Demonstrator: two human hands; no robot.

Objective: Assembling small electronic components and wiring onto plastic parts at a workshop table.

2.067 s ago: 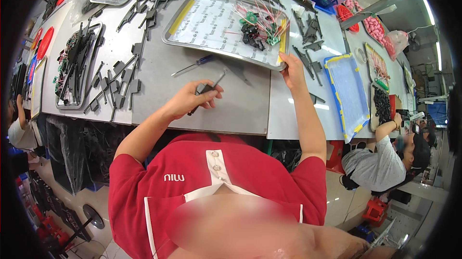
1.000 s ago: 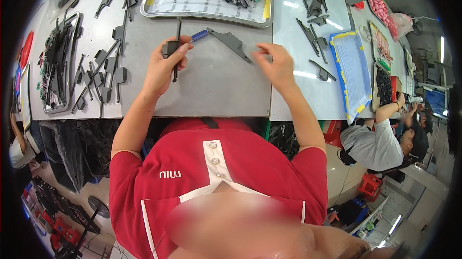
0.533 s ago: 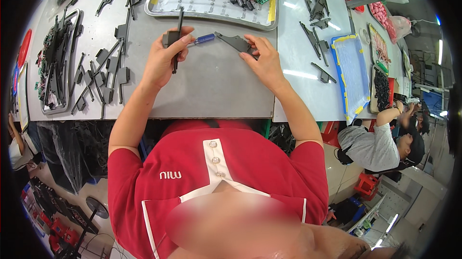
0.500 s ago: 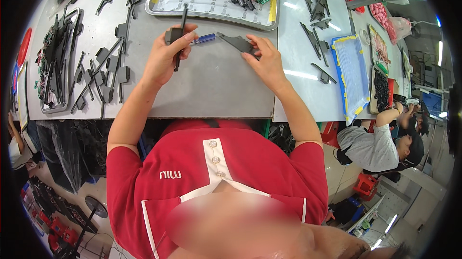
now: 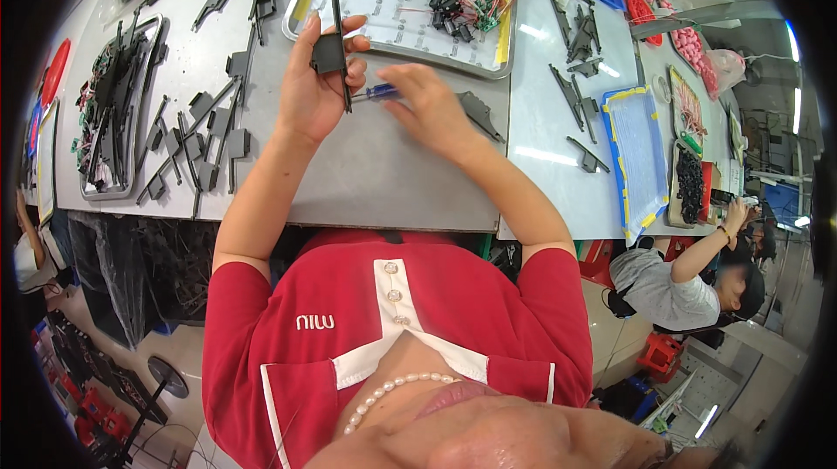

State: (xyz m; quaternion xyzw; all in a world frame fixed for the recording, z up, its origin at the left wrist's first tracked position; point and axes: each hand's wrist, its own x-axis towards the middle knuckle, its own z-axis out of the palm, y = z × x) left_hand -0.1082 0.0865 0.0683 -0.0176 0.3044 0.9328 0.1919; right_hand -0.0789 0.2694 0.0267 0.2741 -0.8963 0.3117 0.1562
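Raised over the table, my left hand (image 5: 316, 90) is closed on a long thin black plastic part (image 5: 330, 52) with a square block on its side, held nearly upright. Just right of it, a screwdriver (image 5: 377, 92) with a blue handle lies with its shaft toward that hand. My right hand (image 5: 429, 112) is at the handle's right end, thumb below and fingers above; motion smears it, so I cannot tell whether it grips. Beyond my right wrist, a flat dark grey wedge-shaped part (image 5: 480, 115) rests on the table, partly hidden.
A metal tray (image 5: 410, 49) at the back holds wired green boards and black pieces. Loose black parts (image 5: 206, 133) lie to the left beside another loaded tray (image 5: 132, 188). A blue-edged tray (image 5: 638, 155) sits right, and a person in grey (image 5: 658, 286) works beyond it.
My right hand has let go of the grey wedge-shaped part and moved left to the screwdriver. My left hand has turned, bringing the black part's block into fuller view.
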